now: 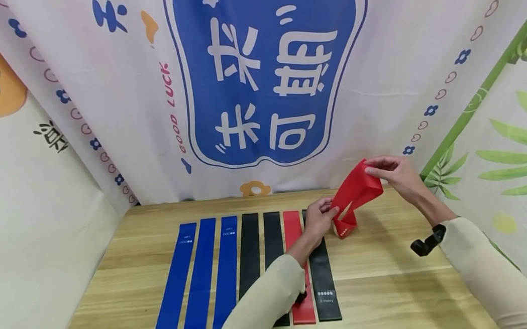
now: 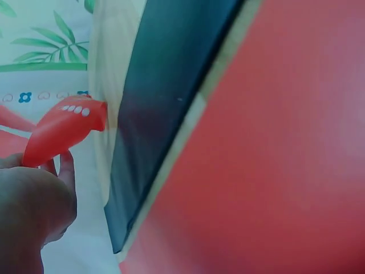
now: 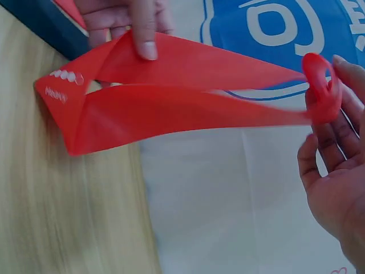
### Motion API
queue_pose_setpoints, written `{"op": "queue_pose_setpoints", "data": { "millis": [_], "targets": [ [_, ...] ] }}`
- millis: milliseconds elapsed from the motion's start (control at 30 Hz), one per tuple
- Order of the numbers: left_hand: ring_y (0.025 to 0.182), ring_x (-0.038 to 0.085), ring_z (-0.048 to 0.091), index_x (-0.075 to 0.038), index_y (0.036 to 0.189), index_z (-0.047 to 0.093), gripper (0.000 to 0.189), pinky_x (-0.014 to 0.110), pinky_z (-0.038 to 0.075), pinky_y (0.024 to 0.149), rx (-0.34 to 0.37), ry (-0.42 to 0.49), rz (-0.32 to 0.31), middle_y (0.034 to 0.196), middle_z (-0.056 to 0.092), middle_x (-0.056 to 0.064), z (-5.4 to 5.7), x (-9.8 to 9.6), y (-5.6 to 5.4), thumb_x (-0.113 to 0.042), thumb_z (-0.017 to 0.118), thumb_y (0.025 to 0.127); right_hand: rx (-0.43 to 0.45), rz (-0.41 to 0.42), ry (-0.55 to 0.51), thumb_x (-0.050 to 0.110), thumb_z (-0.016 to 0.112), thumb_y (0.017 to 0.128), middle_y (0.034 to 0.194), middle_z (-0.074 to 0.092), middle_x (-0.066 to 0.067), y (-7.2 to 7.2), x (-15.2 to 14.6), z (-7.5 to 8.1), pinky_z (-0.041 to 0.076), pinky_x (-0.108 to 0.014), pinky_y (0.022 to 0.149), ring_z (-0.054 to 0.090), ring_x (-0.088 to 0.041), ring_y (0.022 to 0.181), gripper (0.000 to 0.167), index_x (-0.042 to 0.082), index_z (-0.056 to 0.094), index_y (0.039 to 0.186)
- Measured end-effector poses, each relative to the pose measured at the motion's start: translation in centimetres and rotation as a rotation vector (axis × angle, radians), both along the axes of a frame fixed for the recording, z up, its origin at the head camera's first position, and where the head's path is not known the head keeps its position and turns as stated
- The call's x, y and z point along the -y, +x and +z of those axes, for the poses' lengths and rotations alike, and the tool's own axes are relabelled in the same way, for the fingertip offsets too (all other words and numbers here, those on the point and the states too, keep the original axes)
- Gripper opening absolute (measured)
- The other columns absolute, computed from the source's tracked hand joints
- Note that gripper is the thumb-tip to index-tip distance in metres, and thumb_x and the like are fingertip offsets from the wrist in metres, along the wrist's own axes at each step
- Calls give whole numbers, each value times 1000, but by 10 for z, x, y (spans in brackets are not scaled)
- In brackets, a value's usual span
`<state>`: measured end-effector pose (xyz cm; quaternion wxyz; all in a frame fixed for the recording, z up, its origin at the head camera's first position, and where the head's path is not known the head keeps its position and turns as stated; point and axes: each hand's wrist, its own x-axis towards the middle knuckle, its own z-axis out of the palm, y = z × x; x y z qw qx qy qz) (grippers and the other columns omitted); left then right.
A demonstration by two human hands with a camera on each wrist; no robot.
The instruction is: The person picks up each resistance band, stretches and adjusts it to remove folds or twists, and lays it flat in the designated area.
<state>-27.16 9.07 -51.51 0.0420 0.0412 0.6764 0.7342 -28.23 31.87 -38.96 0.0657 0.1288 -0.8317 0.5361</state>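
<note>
A red resistance loop band [image 1: 353, 186] is held up over the right part of the table. My right hand [image 1: 399, 175] pinches its upper end between thumb and fingers. Lower down, my left hand [image 1: 317, 220] pinches the same band between thumb and fingers. The loop is twisted, and its lower end, printed with white dots and "Heavy", hangs near the tabletop in the right wrist view. Below my left forearm lie a flat red band [image 1: 293, 233] and a black band [image 1: 326, 281] marked X-Heavy; the forearm hides part of both.
Left of these, several bands lie flat side by side: blue bands [image 1: 173, 285] and black bands [image 1: 249, 246], some partly covered by my left sleeve. They lie on a wooden table [image 1: 389, 297]. A printed cloth [image 1: 156, 181] hangs behind its far edge.
</note>
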Motion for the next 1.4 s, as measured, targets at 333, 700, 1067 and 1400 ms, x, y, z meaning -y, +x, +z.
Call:
{"op": "queue_pose_setpoints", "data": {
  "millis": [333,700,1067,1400],
  "targets": [
    [93,15,73,-7,123,76,24,35,63,82,-13,-1,-22,107,79,8,-10,8,1,-3,72,99,-88,-32,-93,16,71,103,96,78,10,-4,-10,9,58,-15,82,72,-8,85,29,-4,74,124],
    [96,11,70,-9,123,77,30,29,60,84,17,-25,-44,107,77,3,-15,17,1,5,63,100,-107,-119,-75,14,73,101,100,75,17,-3,-18,15,57,-15,78,69,-7,87,32,-5,72,127],
    [94,12,68,-13,128,75,30,22,51,71,-36,-23,-144,108,78,5,-3,29,1,-1,65,102,-124,-169,-127,13,72,102,99,76,14,-4,-26,22,58,-14,76,69,-7,84,28,-3,74,125],
    [111,13,69,-17,137,72,31,30,57,98,1,63,-196,122,75,1,7,31,4,-12,62,108,-149,-158,-231,6,73,100,97,76,12,-7,-30,23,58,-14,73,68,-8,80,24,-5,75,121]
  ]
}}
